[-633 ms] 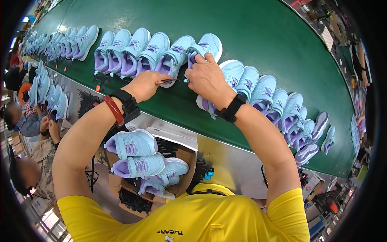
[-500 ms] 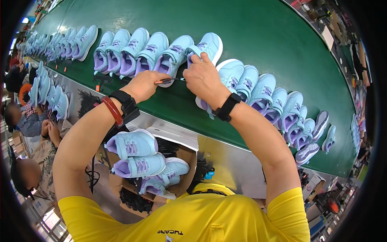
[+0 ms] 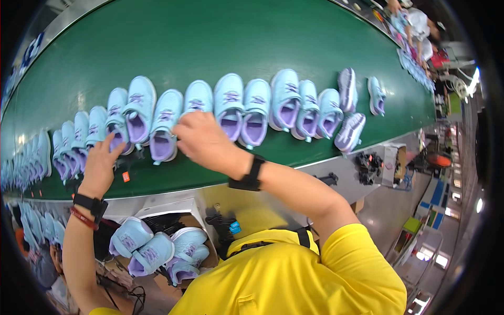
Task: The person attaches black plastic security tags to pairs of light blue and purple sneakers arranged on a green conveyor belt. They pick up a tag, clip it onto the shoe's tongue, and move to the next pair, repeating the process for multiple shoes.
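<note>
Pointing away, long axis apparently slanted: blue sneaker (image 3: 165,123)

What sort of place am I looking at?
Likely a shoe factory, perhaps a finishing line: many light-blue sneakers are lined up along a long green worktop, and another person in white is at its far side, upper right.

The shoes (image 3: 230,97) look like textured cloth, the table (image 3: 252,37) smooth and faintly glossy, the shirt (image 3: 278,270) matt cloth.

From here: left hand (image 3: 101,164) out left, fingers spread, pointing far. Right hand (image 3: 206,140) mid-scene, fingers curled; right elbow (image 3: 326,211) bent out right.
</note>
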Tool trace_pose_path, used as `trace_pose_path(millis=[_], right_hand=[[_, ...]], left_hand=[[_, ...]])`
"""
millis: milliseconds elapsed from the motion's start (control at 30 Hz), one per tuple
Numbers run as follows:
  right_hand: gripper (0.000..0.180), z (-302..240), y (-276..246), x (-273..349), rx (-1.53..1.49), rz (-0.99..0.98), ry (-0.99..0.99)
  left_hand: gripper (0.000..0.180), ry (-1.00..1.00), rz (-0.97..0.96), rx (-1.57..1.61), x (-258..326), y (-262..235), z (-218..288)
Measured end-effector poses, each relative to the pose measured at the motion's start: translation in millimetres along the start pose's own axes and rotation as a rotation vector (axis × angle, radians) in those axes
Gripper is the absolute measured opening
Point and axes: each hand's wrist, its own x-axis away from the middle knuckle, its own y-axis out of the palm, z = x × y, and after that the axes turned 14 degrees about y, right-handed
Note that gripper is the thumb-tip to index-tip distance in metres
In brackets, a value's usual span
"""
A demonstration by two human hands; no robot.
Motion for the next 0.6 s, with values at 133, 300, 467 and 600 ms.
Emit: trace_pose_path(millis=[133,300,467,600], right_hand=[[0.023,75.6,-87.7,82.2,0.104,0.253,0.397],[0.053,158.5,-177.7,191.5,0.658,0.603,0.926],[0.085,237.9,-231.5,276.2,0.238,0.744,1.475],[0.088,260.3,-244.0,275.7,-0.245,0.72,1.239]], left_hand=[[0.042,0.192,0.159,0.241,-54.3,-13.8,56.2],[0.066,0.004,-0.056,0.383,-93.4,17.0,99.4],[0.065,-0.218,-0.219,0.393,-105.9,30.4,112.7],[0.048,-0.501,0.036,0.671,-119.3,51.1,112.6]])
